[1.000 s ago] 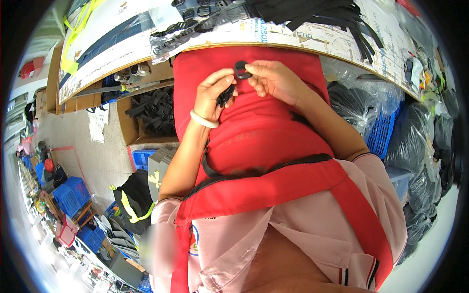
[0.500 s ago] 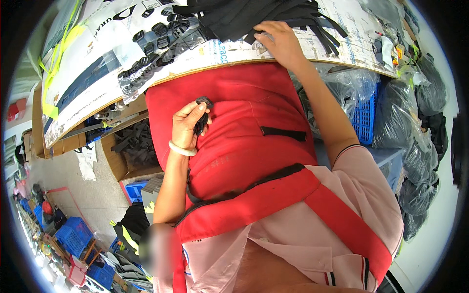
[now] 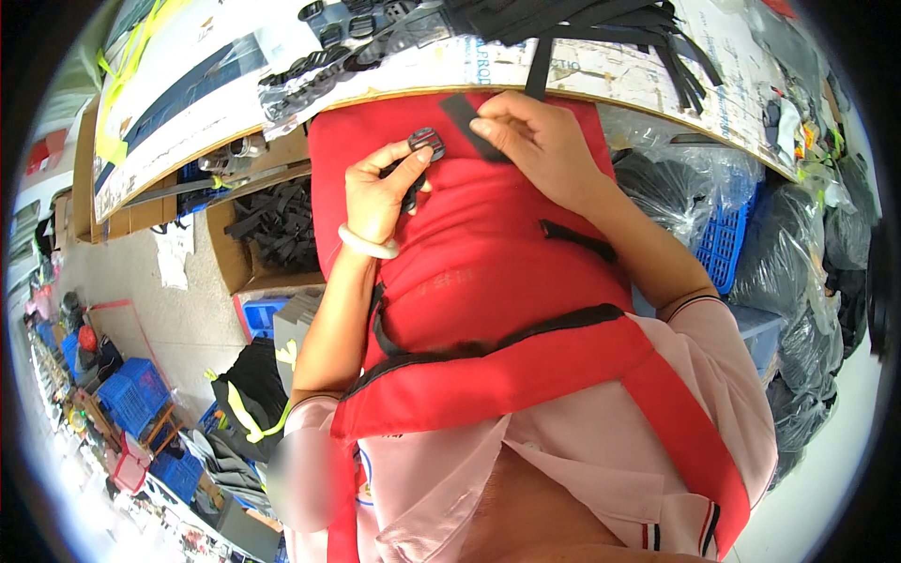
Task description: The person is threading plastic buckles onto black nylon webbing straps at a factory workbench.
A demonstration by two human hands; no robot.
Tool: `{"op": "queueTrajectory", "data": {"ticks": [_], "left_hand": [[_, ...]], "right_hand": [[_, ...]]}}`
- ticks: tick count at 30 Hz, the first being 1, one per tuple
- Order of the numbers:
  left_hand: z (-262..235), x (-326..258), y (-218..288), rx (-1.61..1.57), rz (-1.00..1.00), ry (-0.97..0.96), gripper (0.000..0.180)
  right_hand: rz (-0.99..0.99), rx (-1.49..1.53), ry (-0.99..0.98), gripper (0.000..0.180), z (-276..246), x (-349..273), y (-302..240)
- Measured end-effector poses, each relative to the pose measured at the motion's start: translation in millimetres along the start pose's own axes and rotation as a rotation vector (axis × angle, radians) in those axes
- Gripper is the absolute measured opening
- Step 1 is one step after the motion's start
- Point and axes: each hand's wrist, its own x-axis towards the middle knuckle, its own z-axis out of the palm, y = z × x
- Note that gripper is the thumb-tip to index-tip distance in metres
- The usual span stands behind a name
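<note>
My left hand (image 3: 377,193), with a pale bangle on the wrist, pinches a small black plastic buckle (image 3: 425,142) between thumb and fingers over my red apron (image 3: 488,281). My right hand (image 3: 533,141) holds the end of a black webbing strap (image 3: 537,68) that hangs down from the table edge (image 3: 601,89); the strap's end lies under its fingertips, close to the buckle. A pile of black straps (image 3: 572,14) lies on the table above my right hand. Loose black buckles (image 3: 324,61) are heaped on the table above my left hand.
A cardboard box (image 3: 267,225) of black straps stands under the table at left. Black plastic bags (image 3: 807,263) and a blue crate (image 3: 723,244) sit at right. More blue crates (image 3: 131,399) and a yellow-trimmed dark bag (image 3: 244,394) lie on the floor at lower left.
My right hand came down from the strap pile on the table with one strap end, toward my left hand. My left hand rose with the buckle to meet it.
</note>
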Motion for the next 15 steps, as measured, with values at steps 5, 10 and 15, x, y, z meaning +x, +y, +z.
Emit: {"op": "queueTrajectory", "data": {"ticks": [5,10,15], "left_hand": [[4,-2,3,0.046,0.059,0.009,0.015],[-4,0,-6,0.227,0.347,0.049,0.016],[0,0,-5,0.400,0.576,0.116,0.017]], "right_hand": [[0.444,0.392,-0.324,0.016,17,-1,-2],[0.502,0.486,-0.299,0.019,28,-4,-6],[0.601,0.709,-0.215,0.019,32,-1,-9]]}}
